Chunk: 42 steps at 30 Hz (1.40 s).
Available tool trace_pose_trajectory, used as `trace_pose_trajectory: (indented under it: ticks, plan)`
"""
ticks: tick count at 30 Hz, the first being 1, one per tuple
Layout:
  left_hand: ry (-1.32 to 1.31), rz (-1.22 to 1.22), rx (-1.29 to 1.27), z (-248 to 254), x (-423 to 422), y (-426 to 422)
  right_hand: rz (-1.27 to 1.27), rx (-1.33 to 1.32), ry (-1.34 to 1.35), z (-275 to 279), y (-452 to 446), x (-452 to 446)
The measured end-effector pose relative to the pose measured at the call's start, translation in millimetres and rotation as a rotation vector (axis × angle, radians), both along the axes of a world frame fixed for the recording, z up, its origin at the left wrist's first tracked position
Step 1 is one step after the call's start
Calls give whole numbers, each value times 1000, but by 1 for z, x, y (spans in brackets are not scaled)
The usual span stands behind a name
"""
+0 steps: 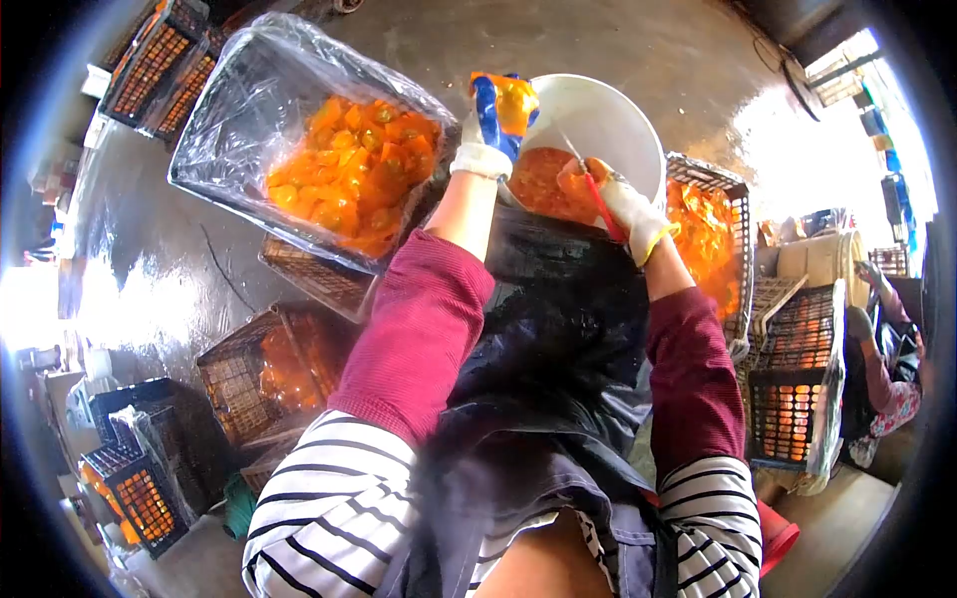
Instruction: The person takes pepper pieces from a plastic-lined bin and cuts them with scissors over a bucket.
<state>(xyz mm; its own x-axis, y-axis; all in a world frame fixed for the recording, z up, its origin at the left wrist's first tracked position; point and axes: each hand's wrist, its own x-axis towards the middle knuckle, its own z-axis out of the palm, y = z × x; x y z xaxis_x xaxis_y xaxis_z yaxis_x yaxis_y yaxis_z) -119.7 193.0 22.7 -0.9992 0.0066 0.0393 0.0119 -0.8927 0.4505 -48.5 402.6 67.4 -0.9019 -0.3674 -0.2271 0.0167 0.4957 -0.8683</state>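
My left hand [488,125], in a white and blue glove, is closed around a glossy orange-coloured fruit piece [516,104] at the left rim of a white bucket [626,118]. My right hand [630,211], in a white glove stained orange at the fingers, grips a red-handled knife [602,207] over the bucket. Its thin blade points up and to the left. Reddish-orange pulp [546,184] lies in the bottom of the bucket. Left of my left hand stands a crate lined with clear plastic [234,120], holding many orange fruit pieces [354,169].
Close to the bucket's right side is another crate of orange fruit [703,229]. Stacked black crates [793,399] stand farther right, beside another person [887,369]. More crates [239,379] sit at lower left. The floor [419,40] looks wet.
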Motion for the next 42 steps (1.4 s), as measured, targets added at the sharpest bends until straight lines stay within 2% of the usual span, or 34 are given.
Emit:
trace_pose_trajectory:
  ticks: [1, 2, 3, 7, 9, 12, 14, 15, 17, 20, 21, 23, 24, 27, 30, 31, 33, 34, 35, 38, 39, 42]
  plan:
    - [-135, -19, -30, -6, 2, 4, 46, 160, 76, -2, 3, -3]
    - [-120, -11, -134, -11, 0, 8, 31, 35, 67, -39, 10, -8]
    - [-106, -2, -239, -12, 0, 11, 25, -18, 58, -41, 11, -6]
    - [-69, -136, -270, -11, 2, 16, -90, -234, 105, -42, -3, -1]
    - [27, -222, -289, -3, 4, 18, -82, -93, 247, -21, -4, 3]
    - [38, -257, -313, 0, 2, 18, -61, 32, 142, -20, -2, -1]
    - [54, -238, -359, -1, 1, 16, -113, -28, -29, -15, -3, -2]
    - [-21, -245, -280, 3, 2, 17, -140, -57, -113, -13, -3, -2]
    - [-168, -263, -122, 10, 4, 18, -178, -65, -27, -31, 1, -7]
    - [-56, -198, -435, 19, 14, 27, -221, -134, -4, -32, 1, -9]
    - [-79, -211, -463, 20, 18, 28, -232, -168, -16, -30, -1, -9]
    - [-122, -236, -516, 24, 21, 29, -234, -125, 178, -50, -3, -12]
    - [-87, -189, -717, -18, 3, 26, -234, -102, 275, -56, -4, -14]
    - [-153, -253, -727, -3, 10, 24, -262, -83, 37, -28, -3, -5]
    - [-235, -239, -724, 13, 19, 27, -258, 33, -87, 7, -9, 5]
    - [-238, -236, -730, 14, 20, 27, -279, 6, -36, 2, -10, 4]
    - [-163, -226, -1027, 1, 14, 26, -324, -49, 67, -7, -14, 3]
    - [-124, -219, -1176, -5, 11, 27, -308, -80, 32, -7, -13, 4]
    - [-135, -220, -1098, -11, 10, 26, -293, -110, -6, -6, -11, 4]
    - [-136, -199, -854, 15, 25, 30, -317, -287, -234, 11, -9, 7]
    - [-146, -191, -903, 18, 26, 29, -335, -363, -332, 14, -10, 7]
    - [-195, -152, -1066, 15, 22, 27, -292, -338, -324, -10, -2, -4]
